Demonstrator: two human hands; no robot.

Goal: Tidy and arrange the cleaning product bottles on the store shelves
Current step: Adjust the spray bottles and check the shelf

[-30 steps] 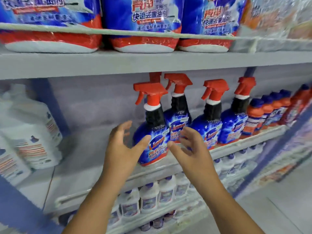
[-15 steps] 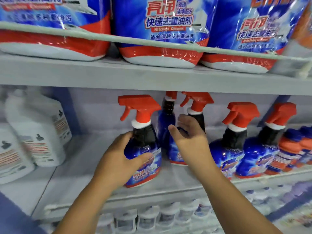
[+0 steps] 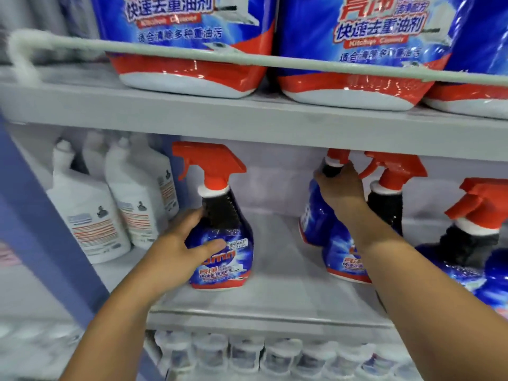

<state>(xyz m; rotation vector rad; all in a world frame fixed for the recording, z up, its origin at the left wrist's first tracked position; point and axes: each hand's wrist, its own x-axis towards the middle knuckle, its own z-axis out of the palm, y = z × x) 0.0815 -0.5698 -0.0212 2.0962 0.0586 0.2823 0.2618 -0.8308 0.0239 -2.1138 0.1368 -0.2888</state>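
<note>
This is a shop. Long grey metal shelves [image 3: 247, 116] are stacked one above another, all packed with many copies of the same things: blue spray bottles with red trigger tops [image 3: 220, 237], big blue and red refill bags [image 3: 189, 45], white plastic jugs [image 3: 88, 213]. One spray bottle wears a small white price sticker [image 3: 237, 244]

Left hand [image 3: 180, 250] curled in grasp, thumb forward. Right hand [image 3: 342, 188] raised higher, fingers clamped, arm extended.

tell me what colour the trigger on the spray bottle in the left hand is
Red trigger head, clearest in the head view.
</note>
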